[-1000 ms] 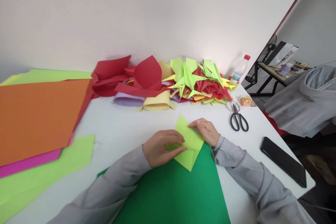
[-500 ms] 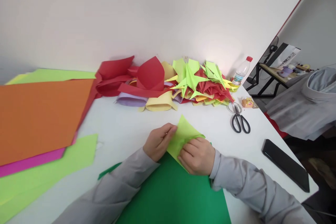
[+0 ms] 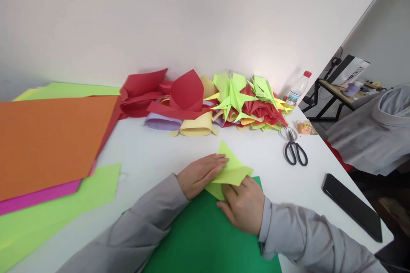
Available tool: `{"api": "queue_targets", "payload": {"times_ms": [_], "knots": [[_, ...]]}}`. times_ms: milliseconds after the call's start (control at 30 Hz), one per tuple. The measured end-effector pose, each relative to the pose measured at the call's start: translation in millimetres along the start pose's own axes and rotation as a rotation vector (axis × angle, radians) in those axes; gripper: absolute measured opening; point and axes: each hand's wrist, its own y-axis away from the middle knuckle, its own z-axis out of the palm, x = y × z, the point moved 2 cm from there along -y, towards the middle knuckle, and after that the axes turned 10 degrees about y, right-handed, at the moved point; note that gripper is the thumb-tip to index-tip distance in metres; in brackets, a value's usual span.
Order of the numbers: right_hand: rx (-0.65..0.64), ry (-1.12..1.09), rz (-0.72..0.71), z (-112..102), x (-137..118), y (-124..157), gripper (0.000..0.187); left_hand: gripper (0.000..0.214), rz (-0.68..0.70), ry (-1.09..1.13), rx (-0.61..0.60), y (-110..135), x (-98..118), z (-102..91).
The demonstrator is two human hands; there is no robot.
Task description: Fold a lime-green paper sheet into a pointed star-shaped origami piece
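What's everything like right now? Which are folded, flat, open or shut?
Small lime-green paper sheet, partly folded.
Dark-green paper sheet, flat.
Big orange paper sheet, flat, unfolded.
Spiky lime-green paper star, folded.
Black-handled metal scissors, blades seemingly shut.
Red-capped clear plastic bottle, cap on.
Black rectangular device, lying flat.

Mid-frame, the left hand point(image 3: 202, 175) lies outstretched over folded lime paper point(image 3: 228, 151), and the right hand point(image 3: 246, 205) has fingers point(image 3: 231, 194) tucked beneath the paper's near flap point(image 3: 233, 177). A green sheet point(image 3: 209, 239) fills the lower centre; scissors point(image 3: 295, 151) lie at right, a black slab point(image 3: 351, 207) lower right, an orange sheet point(image 3: 51, 145) at left.
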Motion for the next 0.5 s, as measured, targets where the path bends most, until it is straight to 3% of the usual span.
{"api": "queue_targets", "payload": {"times_ms": [200, 500], "knots": [[-0.045, -0.087, 0.106, -0.4, -0.1, 2.3, 0.053, 0.043, 0.007, -0.022, -0.031, -0.2, -1.9, -3.6], [0.072, -0.061, 0.098, -1.8, 2.3, 1.5, 0.054, 0.042, 0.106, -0.168, -0.096, -3.2, -17.1, 0.1]]}}
